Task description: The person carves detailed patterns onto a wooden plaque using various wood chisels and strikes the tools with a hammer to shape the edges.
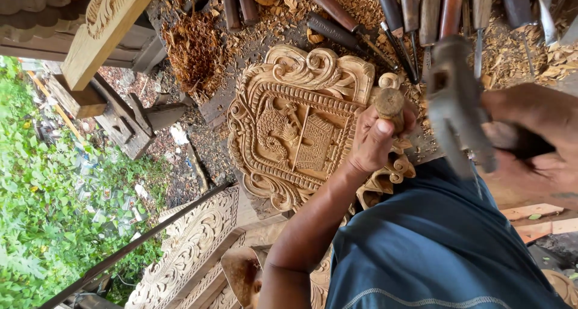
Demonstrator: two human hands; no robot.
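Left hand [374,139]: clenched around a wooden-handled chisel [390,103], its butt end up.
Right hand [536,143]: gripping the dark handle of a blurred grey metal hammer [454,104], raised beside the chisel.
Carving: pale, ornate carved wooden panel [295,125] lies flat under the left hand.
Bench: wood shavings [195,50] and a row of spare chisels [421,14] beyond the panel.
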